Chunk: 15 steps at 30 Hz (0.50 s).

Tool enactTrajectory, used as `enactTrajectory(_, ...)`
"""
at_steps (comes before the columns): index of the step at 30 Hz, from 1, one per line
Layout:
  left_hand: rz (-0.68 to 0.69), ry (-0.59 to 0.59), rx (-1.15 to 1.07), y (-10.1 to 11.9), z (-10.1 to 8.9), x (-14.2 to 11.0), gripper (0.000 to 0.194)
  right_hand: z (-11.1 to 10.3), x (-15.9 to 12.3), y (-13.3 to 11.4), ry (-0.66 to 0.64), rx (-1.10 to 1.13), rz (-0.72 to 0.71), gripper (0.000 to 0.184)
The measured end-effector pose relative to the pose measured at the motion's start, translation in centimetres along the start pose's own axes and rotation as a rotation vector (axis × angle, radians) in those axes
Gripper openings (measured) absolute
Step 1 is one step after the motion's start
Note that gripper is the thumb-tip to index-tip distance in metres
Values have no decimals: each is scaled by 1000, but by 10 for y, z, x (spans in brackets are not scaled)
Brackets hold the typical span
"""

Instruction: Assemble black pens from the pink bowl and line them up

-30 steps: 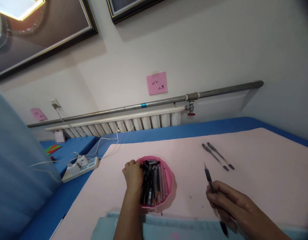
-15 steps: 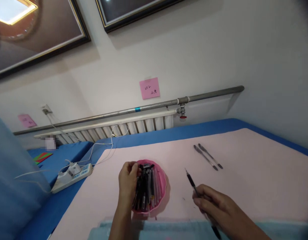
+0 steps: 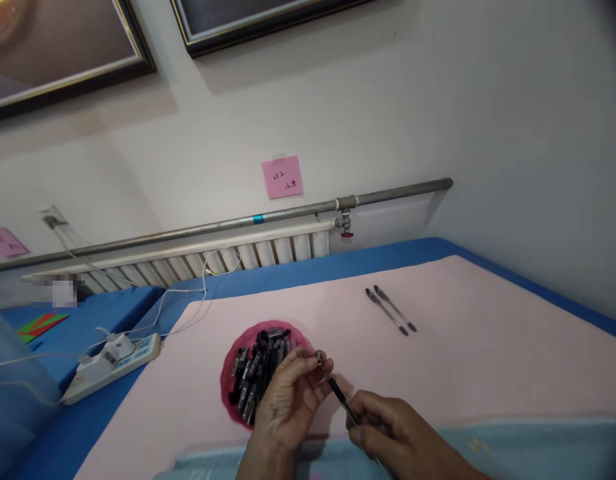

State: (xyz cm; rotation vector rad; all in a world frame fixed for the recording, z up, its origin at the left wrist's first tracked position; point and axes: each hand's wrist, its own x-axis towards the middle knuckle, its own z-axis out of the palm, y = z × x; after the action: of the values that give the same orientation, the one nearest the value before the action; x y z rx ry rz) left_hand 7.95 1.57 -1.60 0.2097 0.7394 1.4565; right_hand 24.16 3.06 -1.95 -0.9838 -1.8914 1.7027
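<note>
My right hand (image 3: 383,423) is closed around an uncapped black gel pen (image 3: 342,397), its clear barrel and black grip slanting up to the left. The pen's front end is close to the fingers of my left hand (image 3: 295,393). Between thumb and fingertips, my left hand pinches a small shiny pen part (image 3: 319,357); its exact kind is too small to make out. Behind that hand stands a pink scalloped basket (image 3: 227,347) full of black and clear pen parts (image 3: 258,367), partly covered by the hand.
Two capped pens (image 3: 391,311) lie side by side on the pink sheet (image 3: 463,347), farther back to the right. At the left is a white power strip (image 3: 113,367) with plugs and cables. A light blue cloth (image 3: 528,440) runs along the front edge.
My left hand has left the basket and moved right, now pinching a small pen part. My right hand has brought the pen left and down toward it. The view has turned slightly right.
</note>
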Motion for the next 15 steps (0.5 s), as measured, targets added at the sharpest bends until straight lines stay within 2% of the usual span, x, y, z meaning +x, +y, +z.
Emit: enactTrajectory(15, -31, 53, -129, -9, 6, -4, 15, -5, 0, -7, 15, 11, -59, 6)
